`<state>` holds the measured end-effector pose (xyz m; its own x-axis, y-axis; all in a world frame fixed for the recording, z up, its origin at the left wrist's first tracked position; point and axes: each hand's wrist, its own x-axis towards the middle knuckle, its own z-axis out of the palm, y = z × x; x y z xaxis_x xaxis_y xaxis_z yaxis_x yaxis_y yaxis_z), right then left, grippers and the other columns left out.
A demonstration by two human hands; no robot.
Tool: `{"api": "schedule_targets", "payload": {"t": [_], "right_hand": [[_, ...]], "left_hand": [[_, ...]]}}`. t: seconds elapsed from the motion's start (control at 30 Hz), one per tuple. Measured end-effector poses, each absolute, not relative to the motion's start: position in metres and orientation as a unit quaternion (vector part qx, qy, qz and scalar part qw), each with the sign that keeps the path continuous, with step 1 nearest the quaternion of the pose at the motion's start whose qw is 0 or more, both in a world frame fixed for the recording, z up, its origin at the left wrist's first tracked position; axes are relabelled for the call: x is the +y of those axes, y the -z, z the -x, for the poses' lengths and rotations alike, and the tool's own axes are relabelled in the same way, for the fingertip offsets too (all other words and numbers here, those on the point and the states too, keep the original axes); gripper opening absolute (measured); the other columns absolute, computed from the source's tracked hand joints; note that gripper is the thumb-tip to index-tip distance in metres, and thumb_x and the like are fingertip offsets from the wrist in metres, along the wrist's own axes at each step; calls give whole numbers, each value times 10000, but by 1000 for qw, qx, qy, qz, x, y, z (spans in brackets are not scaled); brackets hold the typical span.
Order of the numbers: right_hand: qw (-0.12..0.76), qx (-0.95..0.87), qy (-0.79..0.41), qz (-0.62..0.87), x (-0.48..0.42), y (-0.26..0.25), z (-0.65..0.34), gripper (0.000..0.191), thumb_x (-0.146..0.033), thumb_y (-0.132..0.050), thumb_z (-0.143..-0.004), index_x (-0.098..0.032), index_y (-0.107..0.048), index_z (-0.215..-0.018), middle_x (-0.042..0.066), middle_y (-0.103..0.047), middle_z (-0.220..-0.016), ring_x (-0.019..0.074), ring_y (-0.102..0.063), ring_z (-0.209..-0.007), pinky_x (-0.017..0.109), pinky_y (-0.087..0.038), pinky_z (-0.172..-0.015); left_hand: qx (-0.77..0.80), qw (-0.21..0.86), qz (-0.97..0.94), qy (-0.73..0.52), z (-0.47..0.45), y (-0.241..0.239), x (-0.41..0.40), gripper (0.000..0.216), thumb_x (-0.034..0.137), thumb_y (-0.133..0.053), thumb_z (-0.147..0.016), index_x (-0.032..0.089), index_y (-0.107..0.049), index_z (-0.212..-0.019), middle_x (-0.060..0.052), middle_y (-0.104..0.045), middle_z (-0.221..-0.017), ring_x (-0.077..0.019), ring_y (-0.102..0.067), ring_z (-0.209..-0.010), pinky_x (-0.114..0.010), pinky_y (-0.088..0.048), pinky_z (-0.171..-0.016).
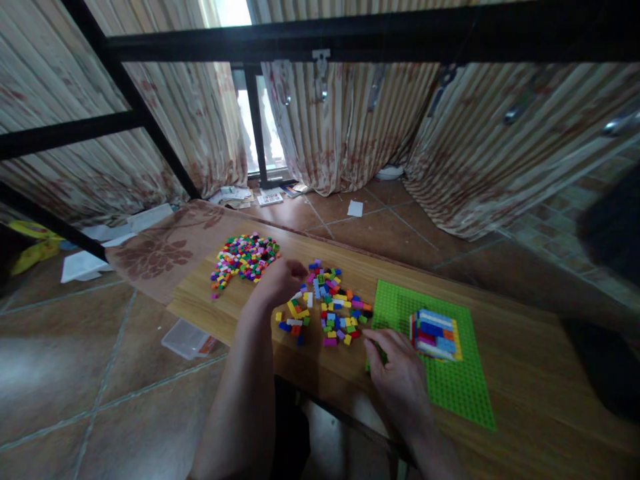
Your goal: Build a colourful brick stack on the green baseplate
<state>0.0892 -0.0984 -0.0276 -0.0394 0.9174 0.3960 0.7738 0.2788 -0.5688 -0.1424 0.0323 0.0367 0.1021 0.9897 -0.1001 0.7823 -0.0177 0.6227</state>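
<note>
A low block of stacked bricks (436, 335), layered in blue, white, red and yellow, is seen on a green studded baseplate (475, 393), set toward the right of a wooden tabletop (530, 380). The baseplate's near left edge is overlapped in view by the right hand (397, 367), its fingers bent and its thumb drawn in toward them; whether a brick is pinched there cannot be told. Loose bricks (339, 305) in many colors are scattered just left of the baseplate, near the right fingertips. At their far left side, the left hand (283, 277) is held with its wrist bent and its fingers partly hidden, so whether anything is gripped cannot be told. Beyond that hand, a denser pile of small bricks (246, 257) is spread at the tabletop's far left end. A brown floral cloth (160, 247) is visible past that end, and a clear plastic container (186, 338) is pictured on the tiled floor (150, 393). The background is filled by striped curtains (345, 133), crossed by a black metal frame (350, 43), with a white paper (355, 209) left on the floor below.
</note>
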Motion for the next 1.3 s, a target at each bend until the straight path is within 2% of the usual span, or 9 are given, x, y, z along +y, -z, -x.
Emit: {"api": "schedule_targets", "payload": {"t": [0.27,0.4,0.53,0.67,0.8,0.93,1.07,1.2,1.3], "right_hand": [[362,-707,-128,594,-99,29,-92,212,-243,-485,-953,-193,-691,-967,61,-702,-912,217,-629,-876,360,-469,-813],[359,-704,-131,599,-99,31,-94,219,-251,-478,-956,-197,-690,-958,62,-705,-913,220,-628,-877,371,-464,-826],[360,-704,-125,600,-99,33,-95,221,-253,-478,-954,-206,-694,-946,57,-704,-896,219,-632,-873,370,-469,-811],[369,-705,-130,592,-98,33,-95,214,-250,-483,-955,-213,-693,-934,51,-702,-883,216,-639,-857,362,-481,-776],[382,-706,-139,580,-98,33,-94,211,-244,-486,-958,-220,-695,-946,48,-703,-876,208,-641,-834,350,-490,-759],[386,-709,-147,572,-99,32,-93,207,-244,-487,-963,-221,-693,-957,43,-699,-859,200,-640,-815,337,-492,-743],[385,-706,-150,575,-99,32,-93,209,-240,-487,-964,-211,-690,-927,47,-698,-857,200,-640,-824,331,-488,-746],[386,-707,-145,575,-99,32,-94,213,-241,-485,-964,-208,-689,-910,46,-698,-848,198,-640,-816,327,-484,-747],[383,-708,-145,575,-99,31,-94,211,-237,-489,-960,-214,-690,-901,43,-698,-851,195,-640,-816,320,-481,-740]], "left_hand": [[652,250,-705,-122,154,-32,31,207,109,-601,-724,146,-764,-847,-46,-742,-806,-148,-639,-709,-207,-441,-603],[681,237,-683,-115,152,-36,33,260,119,-570,-764,156,-766,-931,-58,-756,-872,-157,-654,-742,-212,-447,-611],[700,213,-667,-142,144,-31,40,335,122,-495,-825,170,-753,-1033,-74,-762,-992,-167,-676,-866,-220,-479,-738],[693,175,-680,-165,132,-25,48,392,133,-501,-826,165,-705,-1160,-111,-735,-1078,-214,-662,-957,-286,-488,-842],[670,128,-711,-170,118,-20,58,402,143,-522,-837,188,-681,-1203,-122,-694,-1161,-257,-613,-1078,-354,-455,-958],[641,138,-740,-152,111,-13,65,463,87,-469,-830,179,-656,-1244,-127,-660,-1241,-265,-583,-1138,-369,-412,-1019],[629,166,-748,-130,111,-12,66,476,27,-445,-757,166,-708,-1128,-127,-708,-1126,-245,-615,-1063,-330,-448,-936],[617,209,-751,-112,116,-19,61,364,41,-471,-709,168,-748,-908,-76,-742,-885,-188,-655,-838,-259,-475,-758],[615,246,-743,-101,122,-21,57,369,28,-465,-672,158,-754,-862,-45,-723,-741,-164,-641,-723,-231,-459,-666]]}}
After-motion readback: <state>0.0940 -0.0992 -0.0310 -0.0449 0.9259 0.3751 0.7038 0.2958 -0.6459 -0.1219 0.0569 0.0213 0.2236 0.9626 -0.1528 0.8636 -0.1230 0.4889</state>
